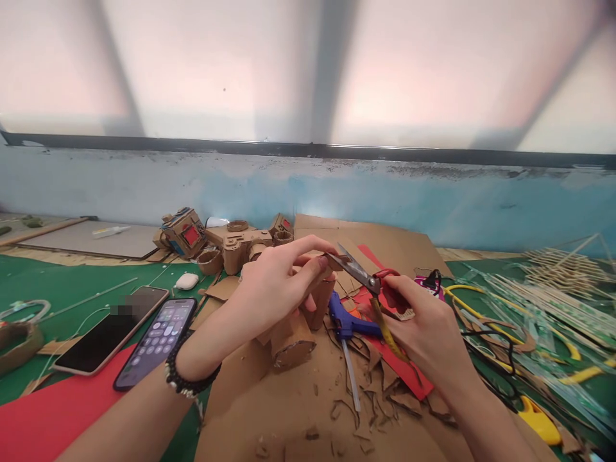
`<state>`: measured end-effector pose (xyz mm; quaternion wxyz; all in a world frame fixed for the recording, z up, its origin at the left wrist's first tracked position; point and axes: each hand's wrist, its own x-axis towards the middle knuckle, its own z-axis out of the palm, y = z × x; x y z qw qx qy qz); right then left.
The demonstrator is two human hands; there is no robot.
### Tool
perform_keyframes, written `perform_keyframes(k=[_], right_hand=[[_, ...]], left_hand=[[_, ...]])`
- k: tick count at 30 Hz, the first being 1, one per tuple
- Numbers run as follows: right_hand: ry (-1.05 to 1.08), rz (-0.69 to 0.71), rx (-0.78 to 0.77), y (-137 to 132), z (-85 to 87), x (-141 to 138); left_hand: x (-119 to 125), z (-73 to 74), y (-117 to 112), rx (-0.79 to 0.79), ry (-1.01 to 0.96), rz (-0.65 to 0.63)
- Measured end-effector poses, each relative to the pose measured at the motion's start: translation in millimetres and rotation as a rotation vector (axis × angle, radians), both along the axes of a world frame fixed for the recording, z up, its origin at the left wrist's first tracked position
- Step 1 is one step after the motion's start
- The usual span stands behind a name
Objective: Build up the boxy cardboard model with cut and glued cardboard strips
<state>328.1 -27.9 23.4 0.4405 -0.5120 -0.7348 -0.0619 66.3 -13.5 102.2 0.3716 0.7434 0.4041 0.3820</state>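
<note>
My left hand (289, 273) pinches a small strip of cardboard (339, 262) between thumb and fingers. In my right hand (423, 321) is a pair of scissors (359, 273) with red and yellow on the handles; the blades are parted at the cardboard strip. Below my left hand a cardboard model with a round tube (291, 343) rests on a brown cardboard sheet (260, 410), partly hidden by the hand. A blue glue gun (346, 321) lies just right of it, a clear glue stick (351, 378) poking out of its back.
Two phones (113, 330) (156, 343) and a white earbud case (187, 282) lie at left. Cardboard cameras (243, 247) stand by the wall. Cardboard scraps (380, 398) litter the sheet. At right are wooden sticks (568, 273), cables and a yellow tool (539, 420).
</note>
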Motion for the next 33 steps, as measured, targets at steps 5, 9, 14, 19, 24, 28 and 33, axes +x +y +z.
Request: perform_keyframes(k=[5, 9, 14, 19, 24, 28, 33], right_hand=[[0.030, -0.010, -0.001, -1.4, 0.0, -2.1], [0.012, -0.001, -0.013, -1.0, -1.1, -0.9], [0.038, -0.029, -0.002, -1.3, -2.4, -0.6], [0.018, -0.017, -0.011, -2.6, -1.1, -1.8], [0.039, -0.035, -0.022, -5.4, -0.7, -6.1], [0.037, -0.042, -0.025, -5.0, -1.8, -6.4], [0.032, -0.039, -0.022, -4.4, -2.1, -5.9]], left_hand=[[-0.7, -2.4, 0.3, 0.005, 0.004, 0.010], [-2.4, -3.6, 0.5, 0.032, 0.024, 0.010], [-2.6, -2.3, -0.9, 0.051, 0.052, 0.032], [-1.3, -0.5, -1.7, 0.034, 0.068, 0.054], [-1.5, -0.7, -1.4, 0.043, 0.071, 0.051], [-1.0, 0.4, -1.1, 0.036, 0.068, 0.052], [-0.9, 0.4, -1.1, 0.036, 0.073, 0.047]])
